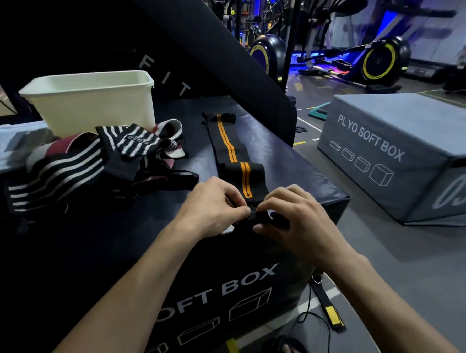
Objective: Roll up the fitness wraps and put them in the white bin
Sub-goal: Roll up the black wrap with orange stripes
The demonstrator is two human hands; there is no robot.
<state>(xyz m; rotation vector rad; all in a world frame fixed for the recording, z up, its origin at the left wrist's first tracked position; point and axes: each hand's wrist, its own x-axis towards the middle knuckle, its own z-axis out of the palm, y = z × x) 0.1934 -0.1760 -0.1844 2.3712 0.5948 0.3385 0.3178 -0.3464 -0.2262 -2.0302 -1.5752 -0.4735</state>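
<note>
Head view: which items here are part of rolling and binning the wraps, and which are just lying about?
Part of the job:
- orange-striped wrap, near end pinched by left hand and right hand
- pile of striped wraps
- white bin

Lying about:
- grey plyo box
- exercise bikes
- yellow-tipped strap on the floor

Two hands, the left hand (214, 204) and the right hand (297, 218). One white bin (91, 103). One black wrap with orange stripes (234, 151) laid out long. One tangled heap of striped wraps (94, 163); count within the heap cannot be told. Two soft boxes: one black soft box (233, 291), one grey soft box (388, 150). One black and yellow strap (330, 306) on the floor.
</note>
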